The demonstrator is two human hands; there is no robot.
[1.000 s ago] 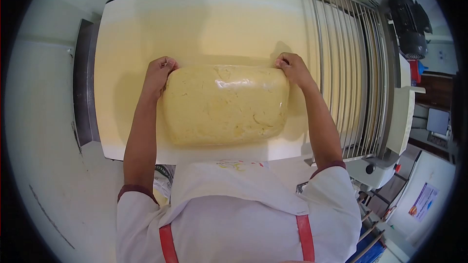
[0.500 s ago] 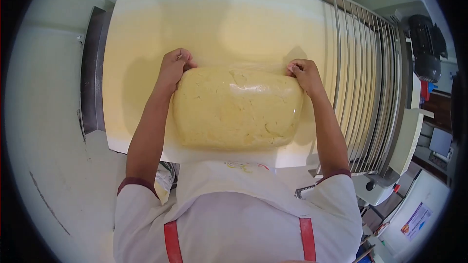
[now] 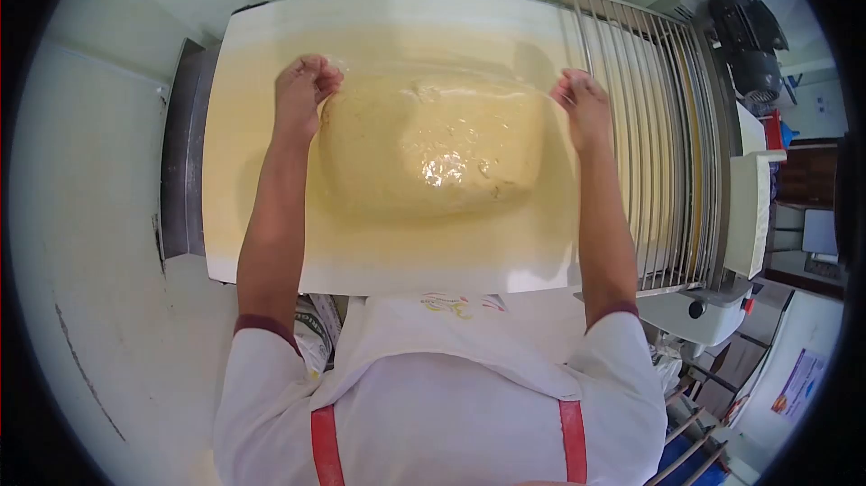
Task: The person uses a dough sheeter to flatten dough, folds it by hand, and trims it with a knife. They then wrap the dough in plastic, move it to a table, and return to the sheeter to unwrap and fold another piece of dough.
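A large, rounded block of pale yellow dough (image 3: 424, 152) lies on the white and yellowish work surface (image 3: 397, 256). Clear plastic film (image 3: 446, 166) covers the dough and shines where it catches the light. At the block's far left corner, my left hand (image 3: 305, 94) is closed in a pinch on the film's edge. My right hand (image 3: 585, 103) pinches the film on the other side, just beyond the far right corner. Between the two hands the film looks stretched, though its far edge is hard to make out.
To the right stands a metal bar guard (image 3: 645, 143) over the machine's rollers. A dark motor (image 3: 750, 44) sits beyond it. A dark metal tray (image 3: 189, 148) borders the left end. Below the near edge is a printed bag (image 3: 313, 337).
Both hands have moved away from me and slightly apart, lifting with the film. The dough appears farther from my body, and the near strip of surface shows more.
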